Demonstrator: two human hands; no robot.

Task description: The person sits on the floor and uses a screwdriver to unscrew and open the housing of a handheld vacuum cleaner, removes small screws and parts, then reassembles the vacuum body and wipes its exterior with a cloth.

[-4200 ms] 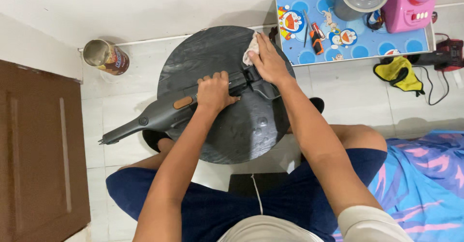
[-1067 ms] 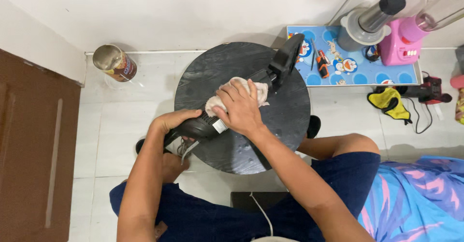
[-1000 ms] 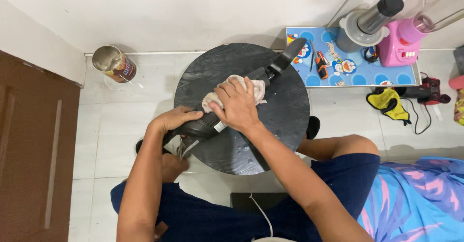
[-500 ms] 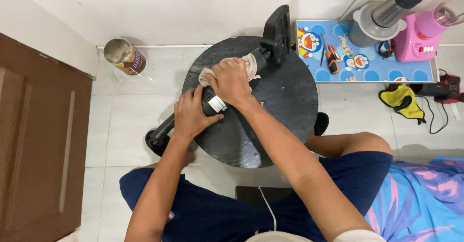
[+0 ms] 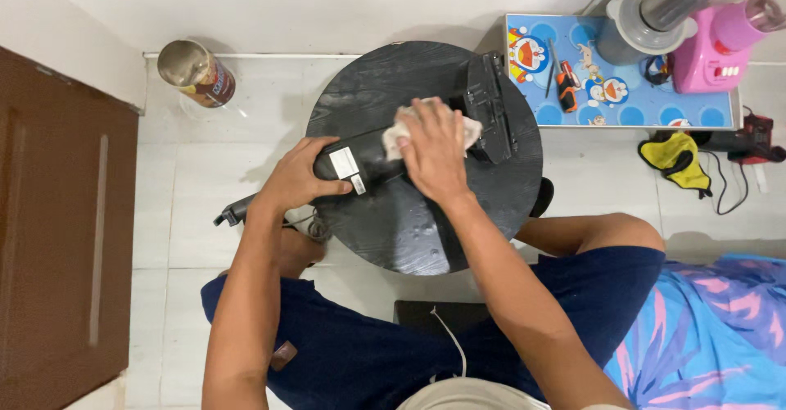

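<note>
**Two hands on a black handheld vacuum, wiped on a round table**

From the head camera we look straight down on our own arms. Our left hand (image 5: 299,182) is wrapped around the rear body of the black handheld vacuum (image 5: 385,152), fingers curled over its top beside a white label, holding it firmly. Our right hand (image 5: 432,152) lies palm down across the middle of the vacuum, pressing a white cloth (image 5: 471,130) against it; the fingers are bent over the cloth, gripping it. The vacuum lies across the round black table (image 5: 401,230), its wide floor nozzle (image 5: 490,107) towards the far edge and its handle end (image 5: 233,212) sticking out past the near left rim.

Our knees in dark blue shorts (image 5: 589,279) sit under the table's near side. On the white tiled floor (image 5: 180,181), to the far left, stands an open tin can (image 5: 195,70), whose contents we cannot make out. To the right a blue cartoon-print tray (image 5: 622,103) carries a screwdriver (image 5: 565,87), with a grey blender jar (image 5: 647,17) and a pink appliance (image 5: 725,42) at its far end. A yellow-and-black pouch (image 5: 675,160) lies below it, well clear of the hands.
</note>
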